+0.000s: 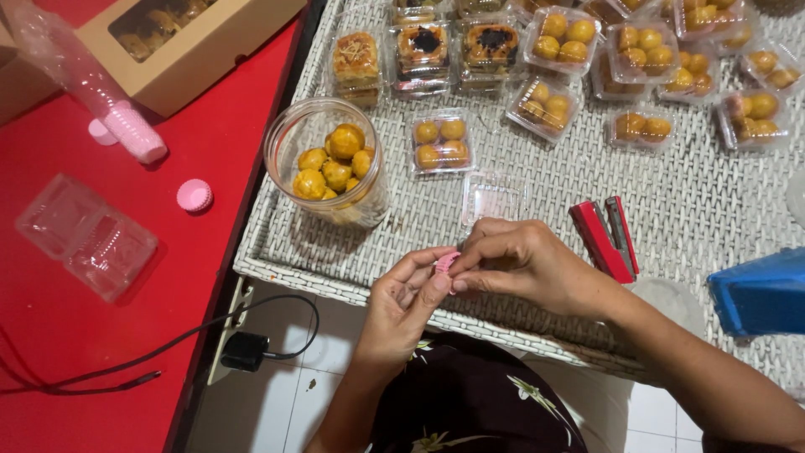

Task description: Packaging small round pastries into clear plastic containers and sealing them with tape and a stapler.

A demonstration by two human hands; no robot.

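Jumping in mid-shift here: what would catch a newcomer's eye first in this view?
Both hands meet at the lower middle: the left hand and right hand pinch a small pink paper cup between their fingertips. Just above, on the white woven tray, stands an open clear jar of round golden pastries, with rows of small clear boxes of the same behind it. A red stapler lies right of the hands.

A small pink pleated paper cup (445, 262) is seen pinched edge-on between fingertips, held tilted just below the empty clear plastic box (494, 198), which lies open on the woven white surface (688, 210), to the right of the jar.
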